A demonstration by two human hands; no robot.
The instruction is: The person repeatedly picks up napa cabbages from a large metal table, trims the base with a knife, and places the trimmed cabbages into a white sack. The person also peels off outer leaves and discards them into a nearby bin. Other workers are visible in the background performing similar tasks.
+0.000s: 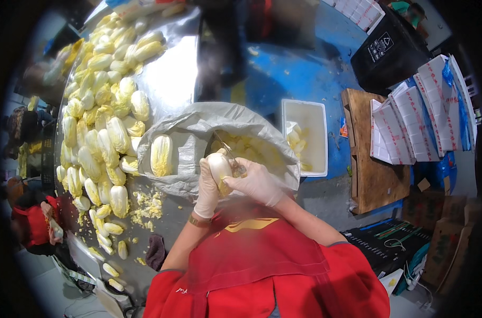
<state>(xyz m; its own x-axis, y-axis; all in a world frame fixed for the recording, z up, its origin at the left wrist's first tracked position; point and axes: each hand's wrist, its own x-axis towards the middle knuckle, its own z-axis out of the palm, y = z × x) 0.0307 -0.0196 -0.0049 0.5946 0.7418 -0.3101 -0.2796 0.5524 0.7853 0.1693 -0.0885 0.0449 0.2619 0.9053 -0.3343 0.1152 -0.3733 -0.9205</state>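
Observation:
My left hand (207,187), in a pale glove, holds a napa cabbage head (220,167) upright over the near edge of a white woven sack (177,119). My right hand (258,181), also gloved, grips a knife (225,144) whose thin blade points up and left beside the cabbage; its fingers also touch the cabbage. Yellow leaf trimmings (256,149) lie in the sack's opening. Another whole cabbage (161,155) rests on the left part of the sack. Many more cabbages (107,147) are heaped on the metal table (169,75) at the left.
Cabbage crumbs and a dark cloth (156,252) lie on the table's near part. Right of the sack stands a white foam box (324,139) with leaves inside. Farther right are a wooden pallet (380,179), stacked foam boxes (435,115) and a black bin (388,51). A person in red (36,222) is at left.

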